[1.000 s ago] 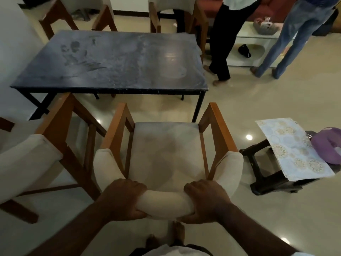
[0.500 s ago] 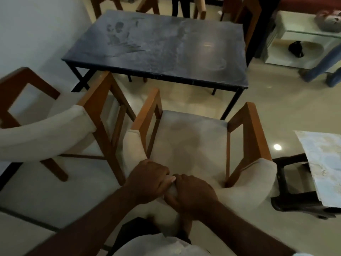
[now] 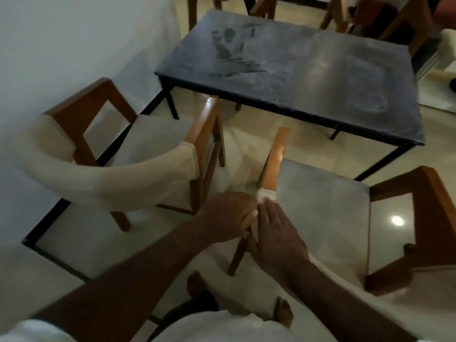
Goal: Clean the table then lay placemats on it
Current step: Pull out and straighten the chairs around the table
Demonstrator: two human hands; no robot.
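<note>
The dark table (image 3: 308, 77) stands ahead, its top dusty with a handprint smeared in the far left part. Between me and it is a wooden chair (image 3: 320, 218) with a pale seat and padded back. My left hand (image 3: 227, 218) grips the left end of that padded back, just below the wooden armrest (image 3: 274, 164). My right hand (image 3: 274, 233) lies beside it on the padding, fingers stretched out and touching the left hand. No placemat is in view.
A second padded wooden chair (image 3: 138, 156) stands at the left, against the white wall (image 3: 74, 45), its arm close to the held chair. More chairs (image 3: 340, 13) stand behind the table. My bare feet (image 3: 283, 314) are under the chair back on the glossy tiled floor.
The view has swung left and the held chair has moved right. My hands slid together to the left end of the backrest, and my right hand went from gripping to lying flat.
</note>
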